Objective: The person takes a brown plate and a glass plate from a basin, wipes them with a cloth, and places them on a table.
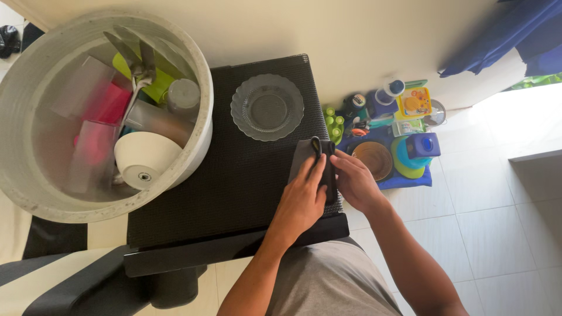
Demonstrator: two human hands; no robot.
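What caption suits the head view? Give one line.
Both hands fold a dark cloth beside a glass plate.

On the tiled floor beside the black table's right edge, a cluster of containers stands on a blue mat (404, 181). At its back edge sits a square yellow package with an orange round middle (414, 103), with a white bottle with a blue cap (391, 90) just left of it. A blue tub (422, 145) stands nearer, at the mat's right edge.

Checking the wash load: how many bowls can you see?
3: a glass bowl on the black table, a white bowl upturned in the tub, a brown bowl on the floor. Others may be hidden.
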